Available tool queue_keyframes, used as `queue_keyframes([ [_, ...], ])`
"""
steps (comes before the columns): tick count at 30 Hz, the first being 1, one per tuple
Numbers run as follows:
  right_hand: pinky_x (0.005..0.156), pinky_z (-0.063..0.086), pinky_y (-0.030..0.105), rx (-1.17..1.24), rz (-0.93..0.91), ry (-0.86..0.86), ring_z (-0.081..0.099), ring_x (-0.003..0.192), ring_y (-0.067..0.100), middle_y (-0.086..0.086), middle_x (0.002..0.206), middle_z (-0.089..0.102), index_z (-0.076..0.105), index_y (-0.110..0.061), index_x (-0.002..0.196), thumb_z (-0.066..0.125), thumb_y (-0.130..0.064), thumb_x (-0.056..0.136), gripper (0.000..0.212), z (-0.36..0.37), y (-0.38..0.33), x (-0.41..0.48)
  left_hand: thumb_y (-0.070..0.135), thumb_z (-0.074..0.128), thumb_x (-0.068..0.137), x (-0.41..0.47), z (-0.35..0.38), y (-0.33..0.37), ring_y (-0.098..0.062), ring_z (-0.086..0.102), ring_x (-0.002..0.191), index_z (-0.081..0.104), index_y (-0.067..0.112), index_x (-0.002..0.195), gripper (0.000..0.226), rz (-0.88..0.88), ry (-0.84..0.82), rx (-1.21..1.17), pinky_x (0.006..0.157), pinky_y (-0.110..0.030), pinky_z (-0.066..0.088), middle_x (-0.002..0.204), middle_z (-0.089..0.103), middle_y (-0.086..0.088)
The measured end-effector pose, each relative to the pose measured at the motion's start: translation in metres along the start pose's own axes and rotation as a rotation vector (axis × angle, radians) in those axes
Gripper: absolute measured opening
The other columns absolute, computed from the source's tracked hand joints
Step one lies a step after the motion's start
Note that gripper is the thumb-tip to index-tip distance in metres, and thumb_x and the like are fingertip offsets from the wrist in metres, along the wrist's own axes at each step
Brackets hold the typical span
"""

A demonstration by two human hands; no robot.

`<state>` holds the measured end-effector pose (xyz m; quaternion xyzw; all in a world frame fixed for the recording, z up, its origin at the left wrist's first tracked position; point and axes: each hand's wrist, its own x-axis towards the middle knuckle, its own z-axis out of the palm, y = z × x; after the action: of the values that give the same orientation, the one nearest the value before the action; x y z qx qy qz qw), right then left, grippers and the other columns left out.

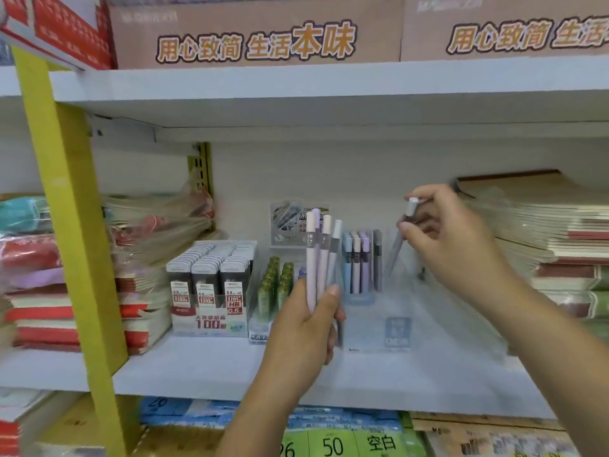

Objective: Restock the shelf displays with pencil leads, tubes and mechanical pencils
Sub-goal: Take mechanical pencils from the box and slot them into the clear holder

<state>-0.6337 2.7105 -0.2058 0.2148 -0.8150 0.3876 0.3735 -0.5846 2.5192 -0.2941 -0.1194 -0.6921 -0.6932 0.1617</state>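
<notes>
Stationery shelving fills the head view, and its white middle shelf (197, 367) carries the stock, with notebook stacks (560, 232) piled at the right and more at the left.

The left hand (306, 324) is clenched round a bundle of pastel mechanical pencils (321, 258), held upright just in front of the displays. The right hand (451, 239) pinches a single grey pencil (397, 245) near its white cap, tip slanting down into the clear tray (445, 324).

The step in hand seems to be seating this pencil. Done well, the tip goes into the free space right of the standing row. The pencil is then brought upright, cap on top like its neighbours, and let go only once it rests on the bottom. The bundle should stay clear of the row.

The tray's far left part holds standing pencils (359, 262) in blue, pink, purple and grey. The rest looks mostly unfilled, though the plastic is blurred. At the left, a lead display box (211, 324) is packed with black lead cases (207, 275). Between the two, green tubes (278, 285) stand in a narrow holder.
</notes>
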Motion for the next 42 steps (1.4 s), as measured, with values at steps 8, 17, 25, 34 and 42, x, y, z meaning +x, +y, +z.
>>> queue_keyframes([
  [8,0.062,0.036,0.019,-0.181,-0.086,-0.059,0.053,0.074,-0.005,-0.011,0.087,0.063,0.041,-0.039,0.104,0.066,-0.019,0.088,0.036,0.028,0.029,0.003,0.038,0.050,0.101,0.004,0.005,-0.014,-0.009,0.036,0.040,0.056,0.007,0.089,0.033,-0.049,-0.012,0.009,0.042,-0.022,0.035,0.047,0.044,0.008],
  [17,0.067,0.046,0.032,-0.287,-0.074,-0.127,0.056,0.082,0.012,-0.005,0.092,0.063,0.044,-0.033,0.106,0.064,-0.020,0.089,0.029,0.041,0.040,0.007,0.044,0.050,0.100,0.009,0.005,-0.027,-0.011,0.042,0.039,0.065,0.020,0.076,0.037,-0.062,0.005,0.072,0.041,-0.020,0.038,0.044,0.047,0.005],
  [25,0.086,0.035,0.031,-0.501,-0.132,-0.112,0.043,0.112,0.024,0.005,0.115,0.058,0.066,-0.020,0.113,0.065,-0.021,0.089,0.024,0.043,0.036,0.029,0.043,0.049,0.101,0.006,0.006,-0.028,-0.011,0.041,0.040,0.064,0.022,0.069,0.041,-0.090,-0.010,0.060,0.041,-0.020,0.036,0.045,0.045,0.004],
  [34,0.088,0.029,0.015,-0.213,0.035,0.034,0.042,0.110,0.010,0.001,0.119,0.057,0.061,-0.025,0.126,0.054,-0.019,0.096,0.031,0.036,0.038,0.011,0.045,0.055,0.096,0.005,0.001,-0.024,-0.012,0.043,0.044,0.068,0.023,0.071,0.036,-0.111,-0.037,-0.035,0.044,-0.021,0.040,0.053,0.051,0.001],
  [42,0.077,0.050,0.022,0.393,0.159,-0.239,0.067,0.081,0.008,-0.003,0.080,0.074,0.062,-0.034,0.111,0.064,-0.029,0.091,0.021,0.040,-0.017,-0.033,0.051,0.065,0.080,0.002,0.003,-0.015,-0.009,0.048,0.045,0.075,0.020,0.088,0.034,-0.089,-0.129,-0.123,0.041,-0.021,0.036,0.066,0.067,-0.002],
])
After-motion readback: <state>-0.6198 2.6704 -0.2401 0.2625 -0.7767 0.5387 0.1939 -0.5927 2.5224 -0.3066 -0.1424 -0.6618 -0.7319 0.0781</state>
